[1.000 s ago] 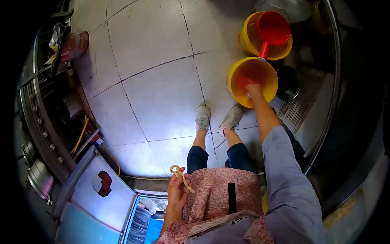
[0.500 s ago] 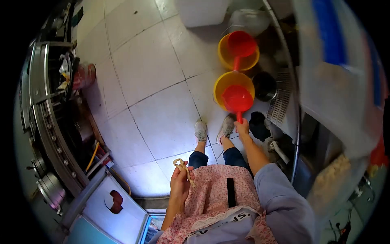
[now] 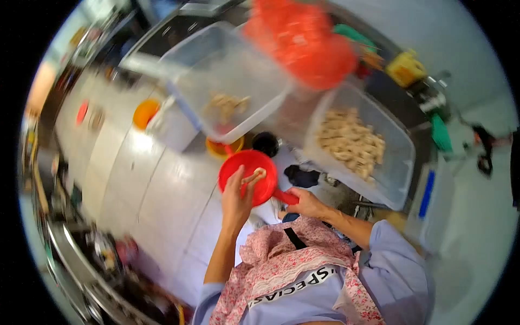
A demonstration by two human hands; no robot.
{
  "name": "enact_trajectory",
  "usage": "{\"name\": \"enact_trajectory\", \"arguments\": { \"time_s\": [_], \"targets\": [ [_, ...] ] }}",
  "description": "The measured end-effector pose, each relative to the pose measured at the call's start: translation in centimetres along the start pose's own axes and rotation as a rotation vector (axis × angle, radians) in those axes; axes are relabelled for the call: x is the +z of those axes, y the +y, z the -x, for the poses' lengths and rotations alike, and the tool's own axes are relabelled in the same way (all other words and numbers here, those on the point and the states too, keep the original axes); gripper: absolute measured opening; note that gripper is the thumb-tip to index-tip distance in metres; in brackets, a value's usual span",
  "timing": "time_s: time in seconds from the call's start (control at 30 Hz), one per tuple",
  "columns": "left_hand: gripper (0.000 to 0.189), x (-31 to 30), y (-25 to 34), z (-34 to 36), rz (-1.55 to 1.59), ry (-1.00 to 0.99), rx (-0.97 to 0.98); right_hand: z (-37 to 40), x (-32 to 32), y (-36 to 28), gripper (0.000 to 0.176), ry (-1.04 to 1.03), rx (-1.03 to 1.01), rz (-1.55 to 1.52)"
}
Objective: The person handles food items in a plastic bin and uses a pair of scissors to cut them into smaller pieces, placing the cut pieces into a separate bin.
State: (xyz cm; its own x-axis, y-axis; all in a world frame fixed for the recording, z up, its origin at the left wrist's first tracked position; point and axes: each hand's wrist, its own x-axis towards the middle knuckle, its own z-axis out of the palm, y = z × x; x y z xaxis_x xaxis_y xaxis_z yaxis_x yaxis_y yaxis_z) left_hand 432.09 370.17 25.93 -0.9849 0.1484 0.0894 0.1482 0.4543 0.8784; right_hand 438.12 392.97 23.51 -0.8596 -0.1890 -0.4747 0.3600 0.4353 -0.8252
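My right hand (image 3: 307,203) is closed around the handle of a red plastic dipper (image 3: 250,158), held in front of my apron. Over the dipper's bowl is my left hand (image 3: 236,196), its fingers closed on a pale beige, loop-shaped strip (image 3: 257,175) whose kind I cannot make out. Beyond the dipper stands a clear plastic bin (image 3: 238,123) with a few beige pieces (image 3: 225,106) inside. To the right, another clear bin (image 3: 398,162) holds a large heap of similar pieces (image 3: 352,140).
A blurred red plastic bag (image 3: 303,46) lies behind the bins. Below them on the floor are a yellow bucket (image 3: 236,145) and a black bucket (image 3: 265,143). Farther left sits an orange container (image 3: 145,114). Metal kitchen equipment (image 3: 67,260) lines the left side.
My view has swung up to the bins. The dipper has come up from the yellow bucket to waist height, and my left hand has moved over its bowl with the strip.
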Motion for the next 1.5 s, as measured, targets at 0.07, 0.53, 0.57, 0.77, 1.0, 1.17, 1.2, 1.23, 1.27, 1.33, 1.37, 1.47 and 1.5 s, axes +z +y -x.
{"name": "enact_trajectory", "arguments": {
  "time_s": [0.07,0.53,0.57,0.77,1.0,1.17,1.2,1.23,1.27,1.33,1.37,1.47,1.5],
  "targets": [
    [0.046,-2.1,7.1,-0.5,-0.027,0.055,0.195,3.9,-2.2,-1.4,0.041,0.032,-0.081,-0.021],
    [0.02,2.5,14.3,-0.3,-0.027,0.184,0.278,20.6,-28.1,-8.6,0.036,0.484,0.002,-0.289],
    [0.019,3.9,14.7,-0.7,0.011,0.137,0.258,20.1,-30.2,-7.6,0.036,0.532,-0.003,-0.221],
    [0.018,13.2,17.5,-5.8,-0.047,-0.036,0.349,12.7,-41.6,0.3,0.034,0.714,0.022,0.029],
    [0.015,19.9,16.2,-8.4,-0.237,-0.059,0.335,1.6,-47.7,9.3,0.032,0.557,-0.036,-0.215],
    [0.013,19.8,16.4,-8.5,-0.359,-0.018,0.277,-4.9,-47.0,11.2,0.026,0.472,-0.066,-0.271],
    [0.013,20.0,16.1,-8.5,-0.384,-0.014,0.29,-5.7,-46.9,11.4,0.025,0.46,-0.092,-0.234],
    [0.013,20.1,15.8,-8.3,-0.409,-0.021,0.299,-6.1,-46.7,11.4,0.023,0.448,-0.108,-0.201],
    [0.013,20.1,15.7,-8.0,-0.412,-0.027,0.288,-6.4,-46.5,11.7,0.023,0.394,-0.131,-0.147],
    [0.013,20.2,16.3,-8.2,-0.406,-0.021,0.269,-6.8,-46.5,11.3,0.025,0.352,-0.122,-0.088],
    [0.013,20.2,16.4,-8.2,-0.406,-0.038,0.269,-6.7,-46.5,10.8,0.027,0.365,-0.09,-0.082],
    [0.013,20.0,16.8,-8.5,-0.408,-0.065,0.278,-6.8,-46.7,10.4,0.032,0.395,-0.106,-0.004],
    [0.013,19.9,16.6,-8.5,-0.405,-0.096,0.271,-6.8,-46.7,10.6,0.037,0.388,-0.105,0.001]
  ]
}}
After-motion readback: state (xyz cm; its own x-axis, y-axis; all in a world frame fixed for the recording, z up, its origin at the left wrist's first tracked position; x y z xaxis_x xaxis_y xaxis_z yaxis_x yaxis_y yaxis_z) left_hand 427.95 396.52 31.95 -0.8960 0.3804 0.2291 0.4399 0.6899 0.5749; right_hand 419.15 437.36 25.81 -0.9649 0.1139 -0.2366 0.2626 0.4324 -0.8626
